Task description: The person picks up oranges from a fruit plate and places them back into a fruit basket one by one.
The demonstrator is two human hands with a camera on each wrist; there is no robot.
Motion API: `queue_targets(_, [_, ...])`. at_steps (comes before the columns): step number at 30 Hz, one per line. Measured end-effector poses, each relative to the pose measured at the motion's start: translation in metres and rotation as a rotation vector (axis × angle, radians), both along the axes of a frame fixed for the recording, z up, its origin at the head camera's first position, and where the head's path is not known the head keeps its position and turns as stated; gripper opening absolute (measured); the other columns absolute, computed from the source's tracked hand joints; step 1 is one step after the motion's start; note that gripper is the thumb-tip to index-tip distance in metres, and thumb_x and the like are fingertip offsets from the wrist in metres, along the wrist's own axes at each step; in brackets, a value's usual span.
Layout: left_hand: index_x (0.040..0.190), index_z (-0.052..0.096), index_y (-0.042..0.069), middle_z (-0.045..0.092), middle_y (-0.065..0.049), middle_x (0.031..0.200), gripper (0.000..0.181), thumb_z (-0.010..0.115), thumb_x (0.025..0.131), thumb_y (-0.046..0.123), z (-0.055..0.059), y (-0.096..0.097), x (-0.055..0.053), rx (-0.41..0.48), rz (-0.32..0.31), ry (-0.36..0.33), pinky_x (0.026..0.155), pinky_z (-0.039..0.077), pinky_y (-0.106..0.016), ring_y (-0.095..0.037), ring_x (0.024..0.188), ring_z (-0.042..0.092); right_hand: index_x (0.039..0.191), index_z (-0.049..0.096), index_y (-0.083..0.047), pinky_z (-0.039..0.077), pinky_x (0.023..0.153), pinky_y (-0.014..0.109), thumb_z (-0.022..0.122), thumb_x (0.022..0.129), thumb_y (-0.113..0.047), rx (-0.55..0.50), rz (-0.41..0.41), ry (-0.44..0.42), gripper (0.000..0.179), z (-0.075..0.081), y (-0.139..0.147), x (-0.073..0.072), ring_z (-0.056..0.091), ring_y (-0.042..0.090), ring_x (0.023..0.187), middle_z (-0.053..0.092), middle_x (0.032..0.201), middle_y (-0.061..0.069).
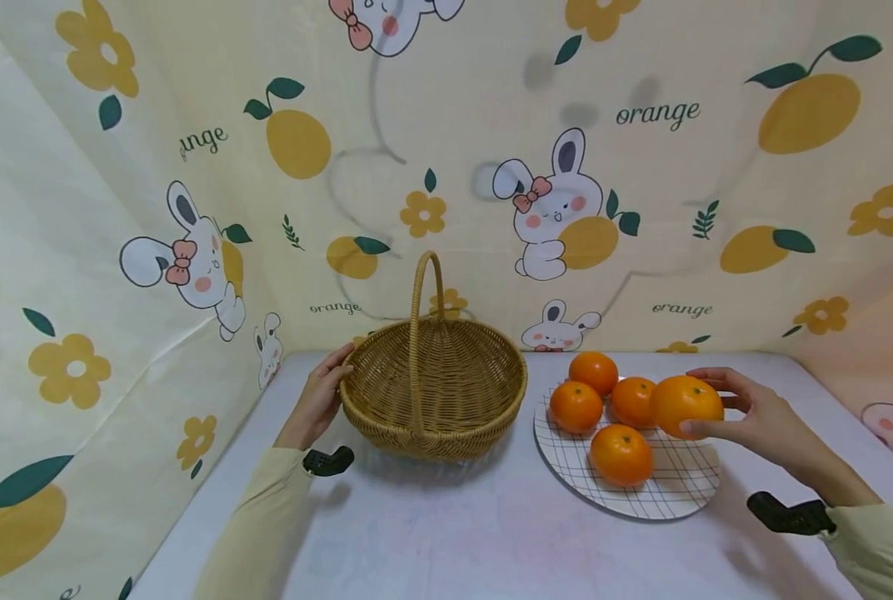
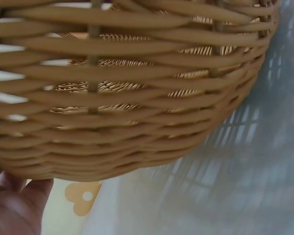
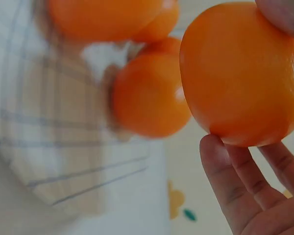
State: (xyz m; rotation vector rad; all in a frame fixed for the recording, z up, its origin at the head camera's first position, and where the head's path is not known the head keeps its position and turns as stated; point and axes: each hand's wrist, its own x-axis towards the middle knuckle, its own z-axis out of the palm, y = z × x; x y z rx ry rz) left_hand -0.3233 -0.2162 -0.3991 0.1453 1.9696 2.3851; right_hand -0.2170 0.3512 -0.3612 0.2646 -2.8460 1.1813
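Note:
A brown wicker basket (image 1: 469,367) with a tall arched handle stands on the table, left of centre; nothing shows inside it. My left hand (image 1: 317,402) holds its left rim, thumb at the edge; the left wrist view shows the woven side (image 2: 122,98) close up, with the fingertips partly hidden. Over the right part of a round white plate (image 1: 679,492) with a grid pattern, my right hand (image 1: 765,421) grips an orange (image 1: 686,406) between thumb and fingers. In the right wrist view that held orange (image 3: 242,73) appears raised off the plate. Several other oranges (image 1: 621,455) lie on the plate.
The white table (image 1: 446,533) extends in front of the basket and plate. Behind and at the sides hangs a cream cloth (image 1: 461,108) printed with rabbits, flowers and oranges. The basket's handle (image 1: 416,350) rises well above its rim. Black straps (image 1: 791,513) sit at both wrists.

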Motion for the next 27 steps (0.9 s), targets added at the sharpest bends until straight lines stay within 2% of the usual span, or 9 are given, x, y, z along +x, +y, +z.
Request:
queue_targets(7, [0.153, 0.024, 0.004, 0.019, -0.009, 0.158, 0.053, 0.038, 0.103, 0.003, 0.000, -0.001, 0.000, 0.010, 0.003, 0.010, 0.112, 0.024, -0.039, -0.023, 0.142, 0.022, 0.147, 0.032, -0.004, 0.046, 0.082, 0.065, 0.073, 0.086, -0.036, -0.011, 0.029, 0.043, 0.080, 0.025, -0.024, -0.007, 0.040, 0.045, 0.118, 0.040, 0.139, 0.023])
queue_targets(15, [0.153, 0.025, 0.002, 0.019, -0.009, 0.158, 0.053, 0.039, 0.102, 0.003, 0.001, 0.000, 0.001, 0.039, 0.022, 0.018, 0.112, 0.024, -0.037, -0.023, 0.142, 0.022, 0.146, 0.035, -0.007, 0.046, 0.086, 0.062, 0.073, 0.086, -0.038, -0.023, 0.067, 0.052, 0.077, 0.047, -0.056, -0.021, 0.042, 0.043, 0.118, 0.044, 0.138, 0.020])
queue_targets(27, [0.152, 0.025, 0.001, 0.019, -0.011, 0.158, 0.052, 0.037, 0.102, 0.002, -0.001, 0.003, 0.000, 0.057, 0.022, 0.016, 0.113, 0.022, -0.036, -0.023, 0.142, 0.021, 0.142, 0.042, -0.011, 0.044, 0.089, 0.058, 0.076, 0.083, -0.038, -0.047, 0.164, 0.072, 0.073, 0.070, -0.105, -0.047, 0.046, 0.037, 0.117, 0.049, 0.134, 0.014])
